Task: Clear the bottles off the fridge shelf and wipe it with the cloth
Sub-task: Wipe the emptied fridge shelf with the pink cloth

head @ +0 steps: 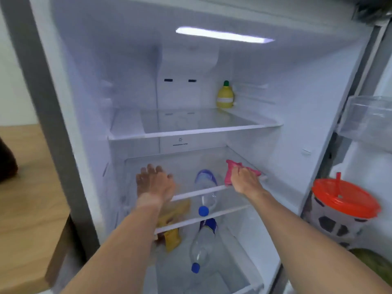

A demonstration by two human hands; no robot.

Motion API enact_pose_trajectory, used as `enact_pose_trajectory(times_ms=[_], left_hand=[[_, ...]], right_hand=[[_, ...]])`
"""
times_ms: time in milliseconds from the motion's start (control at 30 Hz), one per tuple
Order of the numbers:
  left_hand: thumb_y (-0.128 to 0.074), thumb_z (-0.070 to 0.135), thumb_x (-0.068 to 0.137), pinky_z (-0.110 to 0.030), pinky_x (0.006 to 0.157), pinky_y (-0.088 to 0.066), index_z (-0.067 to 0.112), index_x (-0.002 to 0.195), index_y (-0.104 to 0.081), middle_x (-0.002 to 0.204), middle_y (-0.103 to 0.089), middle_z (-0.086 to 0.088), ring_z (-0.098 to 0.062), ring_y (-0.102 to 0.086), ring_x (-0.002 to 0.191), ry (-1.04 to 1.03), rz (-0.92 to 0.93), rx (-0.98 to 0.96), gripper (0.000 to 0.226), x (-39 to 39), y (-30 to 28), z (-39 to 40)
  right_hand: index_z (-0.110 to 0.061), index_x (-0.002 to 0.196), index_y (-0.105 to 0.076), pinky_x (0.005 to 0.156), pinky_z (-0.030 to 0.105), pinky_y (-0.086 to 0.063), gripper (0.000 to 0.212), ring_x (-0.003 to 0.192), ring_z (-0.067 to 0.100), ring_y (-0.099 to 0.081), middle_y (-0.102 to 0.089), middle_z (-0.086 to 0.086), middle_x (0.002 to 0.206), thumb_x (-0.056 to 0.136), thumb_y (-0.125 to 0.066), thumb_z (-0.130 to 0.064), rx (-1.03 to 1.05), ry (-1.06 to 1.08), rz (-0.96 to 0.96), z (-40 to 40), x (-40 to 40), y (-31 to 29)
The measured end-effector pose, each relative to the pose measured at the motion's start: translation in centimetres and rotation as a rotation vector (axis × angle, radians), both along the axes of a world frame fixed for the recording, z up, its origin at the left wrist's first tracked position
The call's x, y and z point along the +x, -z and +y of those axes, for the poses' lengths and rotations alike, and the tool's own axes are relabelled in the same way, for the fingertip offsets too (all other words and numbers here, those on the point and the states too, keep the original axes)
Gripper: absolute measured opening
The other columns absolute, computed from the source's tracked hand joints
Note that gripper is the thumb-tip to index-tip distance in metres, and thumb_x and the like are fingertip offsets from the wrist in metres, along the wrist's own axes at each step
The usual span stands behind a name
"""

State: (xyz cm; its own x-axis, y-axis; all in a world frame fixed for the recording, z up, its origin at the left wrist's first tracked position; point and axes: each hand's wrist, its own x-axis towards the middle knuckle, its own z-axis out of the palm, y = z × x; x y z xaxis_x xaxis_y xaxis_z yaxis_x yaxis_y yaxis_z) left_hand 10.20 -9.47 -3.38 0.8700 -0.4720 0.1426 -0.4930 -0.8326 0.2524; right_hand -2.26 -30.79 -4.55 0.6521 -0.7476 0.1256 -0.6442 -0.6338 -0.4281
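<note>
The fridge stands open. My right hand grips a pink cloth pressed on the right side of the middle glass shelf. My left hand lies flat on the left of that shelf, fingers apart, holding nothing; it is blurred. Through the glass I see a clear bottle with a blue cap lying on the level below. A second clear blue-capped bottle lies lower down. A yellow bottle with a green cap stands at the back right of the upper shelf.
Yellow packets lie under the shelf beside the bottles. The open door on the right holds a cup with an orange lid and straw and a clear door bin. A wooden table is to the left of the fridge.
</note>
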Motion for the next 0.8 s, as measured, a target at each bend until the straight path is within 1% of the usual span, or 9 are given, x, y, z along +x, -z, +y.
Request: enact_pose_trajectory(times_ms=[67, 100, 200, 267, 333, 433, 600, 733, 800], left_hand=[[-0.031, 0.035, 0.1, -0.046, 0.117, -0.024, 0.007, 0.139, -0.044, 0.149, -0.036, -0.018, -0.036, -0.031, 0.14, -0.083, 0.072, 0.041, 0.05, 2.9, 1.0, -0.9], [-0.032, 0.037, 0.099, -0.046, 0.117, -0.023, 0.008, 0.14, -0.044, 0.15, -0.034, -0.018, -0.036, -0.029, 0.141, -0.109, 0.098, 0.053, 0.051, 4.2, 1.4, -1.2], [-0.035, 0.042, 0.096, -0.047, 0.115, -0.027, 0.012, 0.141, -0.045, 0.151, -0.036, -0.014, -0.035, -0.032, 0.14, -0.101, 0.109, 0.08, 0.055, 7.7, 2.2, -1.9], [-0.033, 0.043, 0.096, -0.049, 0.114, -0.026, 0.015, 0.143, -0.044, 0.15, -0.038, -0.013, -0.035, -0.032, 0.14, -0.105, 0.123, 0.066, 0.056, 8.7, 2.7, -2.5], [-0.03, 0.045, 0.095, -0.053, 0.115, -0.022, 0.018, 0.145, -0.041, 0.152, -0.036, -0.011, -0.037, -0.028, 0.142, -0.131, 0.107, 0.057, 0.058, 8.8, 3.4, -3.2], [-0.025, 0.045, 0.095, -0.057, 0.116, -0.018, 0.019, 0.147, -0.037, 0.156, -0.033, -0.011, -0.04, -0.023, 0.144, -0.137, 0.044, 0.052, 0.059, 8.8, 4.2, -3.7], [-0.023, 0.045, 0.097, -0.058, 0.117, -0.015, 0.019, 0.149, -0.034, 0.158, -0.029, -0.009, -0.04, -0.021, 0.146, -0.142, 0.013, 0.034, 0.059, 9.3, 4.6, -3.7], [-0.022, 0.045, 0.097, -0.059, 0.117, -0.014, 0.02, 0.151, -0.031, 0.16, -0.026, -0.008, -0.04, -0.018, 0.147, -0.137, 0.016, 0.039, 0.06, 9.4, 4.8, -3.8], [-0.021, 0.044, 0.098, -0.059, 0.117, -0.013, 0.021, 0.152, -0.028, 0.161, -0.024, -0.008, -0.039, -0.016, 0.148, -0.137, 0.016, 0.046, 0.06, 9.4, 4.8, -3.9]], right_hand=[[-0.007, 0.144, -0.047, 0.117, 0.044, -0.021, 0.053, 0.14, 0.034, -0.036, -0.044, 0.022, 0.149, 0.104, -0.015, -0.02, 0.051, 0.036, 0.045, -2.7, 1.9, 1.1], [-0.006, 0.148, -0.04, 0.119, 0.045, -0.015, 0.054, 0.144, 0.033, -0.029, -0.038, 0.02, 0.154, 0.104, -0.014, -0.021, 0.041, 0.043, 0.087, -3.8, 2.7, 1.7], [-0.012, 0.158, -0.017, 0.122, 0.048, 0.001, 0.06, 0.152, 0.03, -0.009, -0.016, 0.01, 0.165, 0.101, -0.008, -0.03, -0.03, 0.06, 0.204, -6.4, 4.8, 2.9], [-0.019, 0.16, -0.007, 0.122, 0.046, 0.006, 0.062, 0.153, 0.028, -0.001, -0.006, 0.006, 0.167, 0.1, -0.006, -0.035, -0.028, 0.045, 0.247, -7.4, 6.1, 3.2], [-0.021, 0.16, -0.008, 0.122, 0.045, 0.006, 0.062, 0.153, 0.028, -0.001, -0.006, 0.006, 0.167, 0.1, -0.006, -0.037, -0.007, 0.031, 0.247, -8.3, 7.3, 3.1], [-0.019, 0.159, -0.013, 0.122, 0.046, 0.001, 0.062, 0.153, 0.029, -0.008, -0.014, 0.009, 0.166, 0.099, -0.007, -0.033, -0.032, -0.016, 0.238, -9.7, 9.1, 3.0], [-0.029, 0.158, -0.02, 0.122, 0.042, 0.006, 0.061, 0.153, 0.021, -0.007, -0.018, 0.005, 0.165, 0.099, -0.007, -0.036, 0.039, -0.113, 0.166, -10.4, 11.8, 2.9], [-0.026, 0.159, -0.017, 0.122, 0.042, 0.003, 0.063, 0.153, 0.023, -0.005, -0.014, 0.007, 0.166, 0.099, -0.005, -0.042, 0.036, -0.176, 0.177, -9.5, 13.7, 3.1], [-0.029, 0.159, -0.013, 0.122, 0.043, 0.005, 0.064, 0.154, 0.023, -0.003, -0.011, 0.004, 0.167, 0.098, -0.004, -0.043, 0.008, -0.211, 0.207, -8.9, 14.2, 3.3]])
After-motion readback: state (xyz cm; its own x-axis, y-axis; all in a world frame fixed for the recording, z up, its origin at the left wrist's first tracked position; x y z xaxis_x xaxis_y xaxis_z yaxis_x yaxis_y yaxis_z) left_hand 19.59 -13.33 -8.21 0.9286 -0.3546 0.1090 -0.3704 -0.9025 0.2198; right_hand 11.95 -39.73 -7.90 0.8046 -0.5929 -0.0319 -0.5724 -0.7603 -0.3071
